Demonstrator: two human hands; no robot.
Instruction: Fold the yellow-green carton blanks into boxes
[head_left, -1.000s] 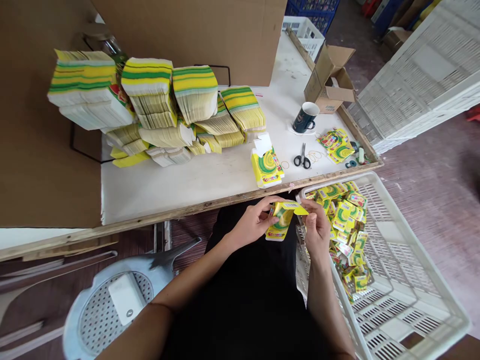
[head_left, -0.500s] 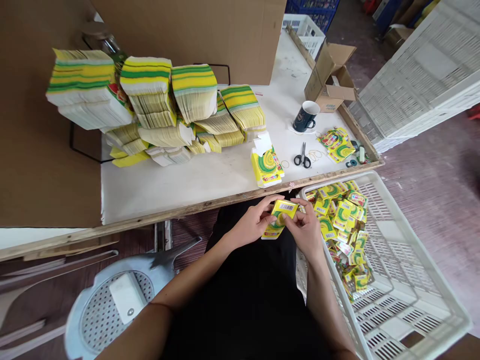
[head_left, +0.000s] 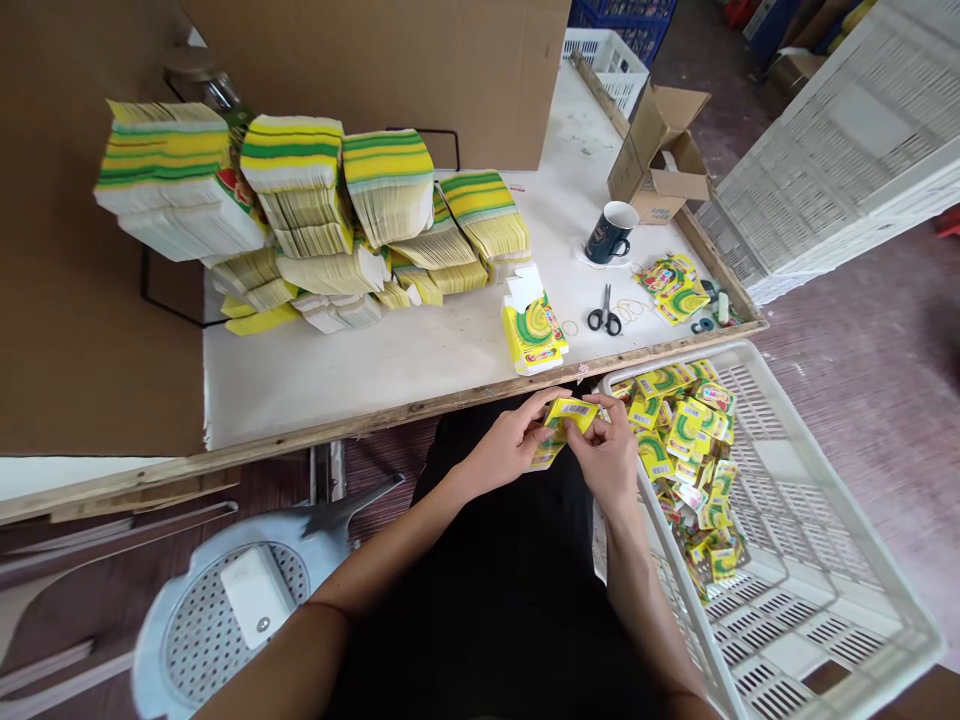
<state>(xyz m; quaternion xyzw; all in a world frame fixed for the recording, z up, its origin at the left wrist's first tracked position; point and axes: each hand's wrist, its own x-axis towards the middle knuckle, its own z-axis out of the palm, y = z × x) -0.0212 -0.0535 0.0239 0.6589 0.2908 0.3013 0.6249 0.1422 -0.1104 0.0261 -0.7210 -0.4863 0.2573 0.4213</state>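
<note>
Between my two hands, just off the table's front edge, is a small yellow and green box (head_left: 575,410) with a barcode on its upper face. My left hand (head_left: 510,445) grips its left side, fingers along the top edge and thumb on the front. On the right side, my right hand (head_left: 606,455) holds it with the thumb pressed near the barcode. Part of the box is hidden by the fingers. Just beyond, an unfolded yellow carton (head_left: 534,335) with white flaps rests on the table (head_left: 405,355). Bundled stacks of flat yellow-green cartons (head_left: 386,190) stand at the back left.
A white crate (head_left: 832,480) with many yellow boxes (head_left: 686,430) stands at my right. On the table are scissors (head_left: 604,318), a dark mug (head_left: 611,235), flat cartons (head_left: 675,290) and an open cardboard box (head_left: 660,175). A stool (head_left: 176,620) is at the lower left.
The box has tilted in my hands, and its front face shows less now. My hands stay in nearly the same place.
</note>
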